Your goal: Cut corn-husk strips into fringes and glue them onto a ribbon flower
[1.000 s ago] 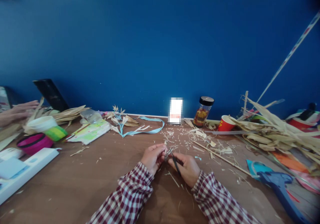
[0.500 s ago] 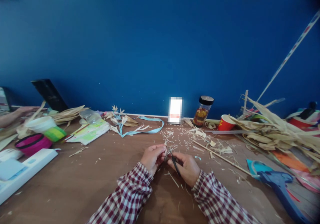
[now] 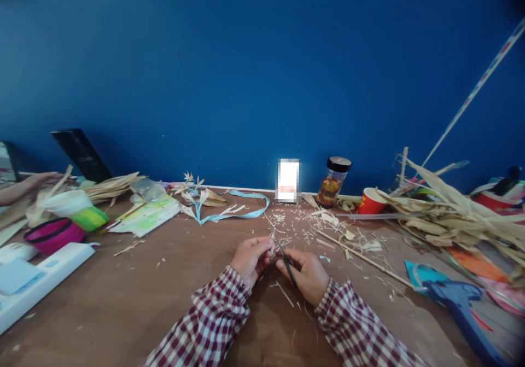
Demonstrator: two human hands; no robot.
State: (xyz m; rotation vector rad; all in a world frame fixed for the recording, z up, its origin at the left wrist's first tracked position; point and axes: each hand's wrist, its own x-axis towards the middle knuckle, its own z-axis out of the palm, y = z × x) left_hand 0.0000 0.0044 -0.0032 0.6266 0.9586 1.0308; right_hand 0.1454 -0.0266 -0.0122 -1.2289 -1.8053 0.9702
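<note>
Brown tabletop (image 3: 123, 296), scissors (image 3: 290, 270) in right grip (image 3: 309, 277), pointing forward-left

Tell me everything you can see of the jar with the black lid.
The jar is a clear, cylindrical container, plastic or glass, with a wide black lid on. Its contents look amber and brown with a darker band, too small to identify. It stands on the brown table near the blue wall, left of the red cup, appearing to lean right, perhaps from lens distortion. Neither the left hand nor the right hand touches it; pale scraps lie nearby.
</note>
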